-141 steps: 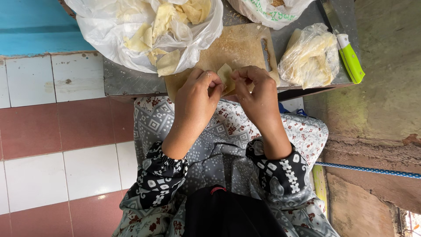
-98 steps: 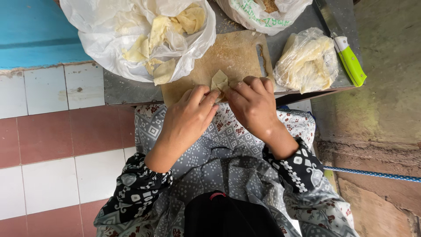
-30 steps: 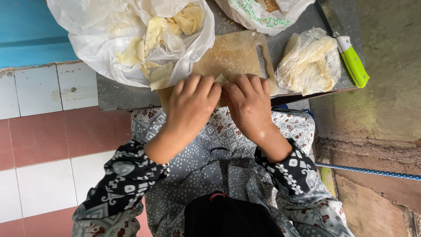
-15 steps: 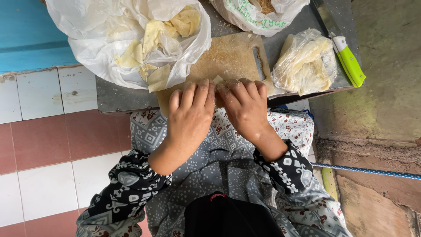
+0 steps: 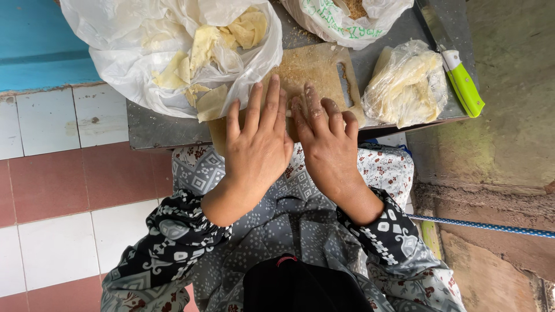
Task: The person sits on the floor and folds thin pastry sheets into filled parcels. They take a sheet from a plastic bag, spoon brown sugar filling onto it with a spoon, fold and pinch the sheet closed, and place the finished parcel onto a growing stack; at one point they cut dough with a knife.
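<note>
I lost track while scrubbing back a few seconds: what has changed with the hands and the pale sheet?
Both hands, left hand and right hand, went from pinching a folded pale sheet to lying flat, fingers spread, on the wooden board; the sheet is now hidden beneath them. The big white bag, small wrapper bag and green-handled knife stayed put.

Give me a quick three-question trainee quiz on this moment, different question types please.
1. True or false: both hands lie flat, fingers stretched, on the wooden board.
2. Which side of the board is the green-handled knife on? A) the person's left B) the person's right
3. Fill in: the large white plastic bag holds pale yellow ____.

Key
1. True: left hand and right hand press side by side, palms down.
2. B
3. sheets, thin and stacked loosely.
</note>
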The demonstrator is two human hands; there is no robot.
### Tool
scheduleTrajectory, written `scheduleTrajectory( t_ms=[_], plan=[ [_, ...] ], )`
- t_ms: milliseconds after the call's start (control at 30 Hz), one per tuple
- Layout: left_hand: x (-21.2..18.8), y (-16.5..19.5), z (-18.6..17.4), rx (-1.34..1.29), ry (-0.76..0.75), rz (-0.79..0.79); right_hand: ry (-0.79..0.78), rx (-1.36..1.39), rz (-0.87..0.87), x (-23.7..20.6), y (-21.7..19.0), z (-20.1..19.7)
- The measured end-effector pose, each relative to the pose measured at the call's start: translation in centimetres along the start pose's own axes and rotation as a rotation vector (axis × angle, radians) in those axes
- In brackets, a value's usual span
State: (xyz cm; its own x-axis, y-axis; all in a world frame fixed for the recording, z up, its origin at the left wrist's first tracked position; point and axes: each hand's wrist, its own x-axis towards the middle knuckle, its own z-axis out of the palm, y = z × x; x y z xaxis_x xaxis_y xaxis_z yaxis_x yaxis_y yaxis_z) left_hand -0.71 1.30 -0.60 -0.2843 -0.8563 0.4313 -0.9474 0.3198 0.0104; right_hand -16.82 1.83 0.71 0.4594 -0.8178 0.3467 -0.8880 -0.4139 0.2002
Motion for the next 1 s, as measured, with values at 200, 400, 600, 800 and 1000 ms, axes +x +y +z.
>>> scheduleTrajectory(
  t_ms=[200, 400, 600, 800, 1000],
  plan=[
    [1.9, -0.7, 1.1, 0.047, -0.021, 0.019, -0.084, -0.112, 0.029, 1.5, 0.3, 0.2],
    [3.8, -1.5, 1.7, -0.033, -0.047, 0.027, -0.082, -0.169, -0.004, 3.8, 1.5, 0.5],
    [2.0, -5.1, 0.2, -0.217, 0.076, -0.038, -0.015, 0.300, 0.115, 4.2, 3.7, -1.8],
    [-3.4, -8.4, -2.8, -0.473, 0.249, -0.265, 0.033, 0.434, 0.026, 5.5, 2.9, -0.4],
    [-4.6, -10.0, -3.2, -0.435, 0.280, -0.357, -0.036, 0.520, -0.134, 7.0, 1.2, -1.4]
  ],
)
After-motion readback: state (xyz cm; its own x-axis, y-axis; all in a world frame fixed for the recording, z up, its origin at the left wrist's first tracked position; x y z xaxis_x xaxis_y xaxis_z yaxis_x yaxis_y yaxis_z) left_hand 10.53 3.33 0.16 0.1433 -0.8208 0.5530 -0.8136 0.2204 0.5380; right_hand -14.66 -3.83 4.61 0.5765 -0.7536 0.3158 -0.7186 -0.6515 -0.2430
